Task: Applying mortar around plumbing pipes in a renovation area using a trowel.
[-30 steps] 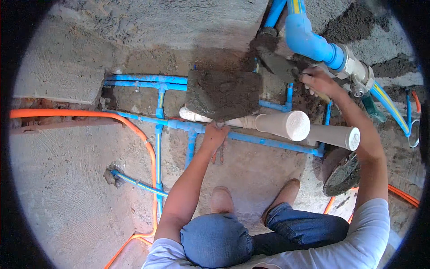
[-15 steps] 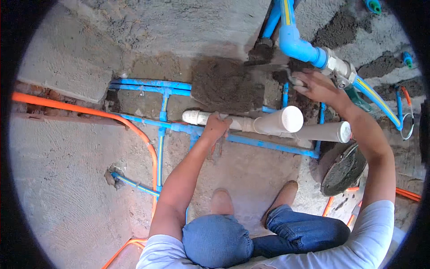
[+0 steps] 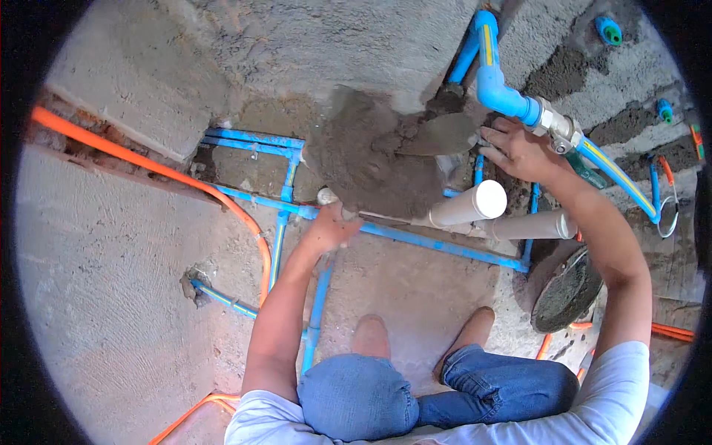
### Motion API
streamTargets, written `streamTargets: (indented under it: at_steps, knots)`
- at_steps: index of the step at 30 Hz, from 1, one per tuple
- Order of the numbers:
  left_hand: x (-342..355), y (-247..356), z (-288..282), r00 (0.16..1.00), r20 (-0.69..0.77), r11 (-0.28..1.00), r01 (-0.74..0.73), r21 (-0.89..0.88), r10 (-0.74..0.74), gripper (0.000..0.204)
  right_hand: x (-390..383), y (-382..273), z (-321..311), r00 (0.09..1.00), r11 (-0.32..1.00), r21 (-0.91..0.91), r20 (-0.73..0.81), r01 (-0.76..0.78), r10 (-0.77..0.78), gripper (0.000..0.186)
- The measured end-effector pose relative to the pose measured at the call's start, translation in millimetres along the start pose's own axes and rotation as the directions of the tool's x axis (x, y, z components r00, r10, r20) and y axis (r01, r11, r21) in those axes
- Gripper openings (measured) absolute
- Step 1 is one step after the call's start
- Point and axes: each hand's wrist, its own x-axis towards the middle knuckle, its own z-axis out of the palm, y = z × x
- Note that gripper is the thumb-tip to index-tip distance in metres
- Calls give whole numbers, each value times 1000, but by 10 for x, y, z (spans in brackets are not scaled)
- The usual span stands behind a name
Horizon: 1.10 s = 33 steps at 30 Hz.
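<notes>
Rough wall (image 3: 348, 44) behind; I'd call this mortar (image 3: 354, 159) spreading. Right hand (image 3: 523, 153) fingers clamped on trowel (image 3: 441, 136); left hand (image 3: 328, 227) grip, can't tell. Next likely wants steady blade pressure.

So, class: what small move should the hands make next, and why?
Probably slide the trowel a little further into the mortar to gather some: the right hand holds it, and its tip appears to meet the mortar.

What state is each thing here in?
Mortar: heaped, uneven
Trowel: held, blade at mortar
Right hand: closed around trowel
Left hand: curled, grip hidden
Nearer white pipe: end covered
Round container: holding mortar
Valve: fitted; open or shut unclear
Blue wall stub: green-plugged
</notes>
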Motion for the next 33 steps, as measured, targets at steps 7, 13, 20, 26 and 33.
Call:
streamTargets:
  at_steps: [7, 13, 20, 26, 33]
  knots:
    - [-85, -449, -15, 919, -164, 896, -290, 336, 359, 36, 470, -595, -136, 996, 969, 243, -84, 32, -12, 36]
    - [-52, 250, -128, 961, -275, 981, -78, -180, 26, 24, 599, -914, -376, 989, 957, 251, -19, 148, -148, 32]
    - [-291, 13, 265, 613, -498, 774, -346, 530, 614, 28, 772, -1190, -438, 939, 977, 110, -313, 183, -140, 28]
    - [-260, 245, 26, 916, -379, 977, -184, -111, 130, 31, 782, -1430, -220, 977, 719, 693, -119, -47, 178, 25]
    - [-672, 506, -130, 951, -298, 996, -85, 8, 84, 25, 721, -1269, -396, 912, 982, 51, -382, 184, -151, 22]
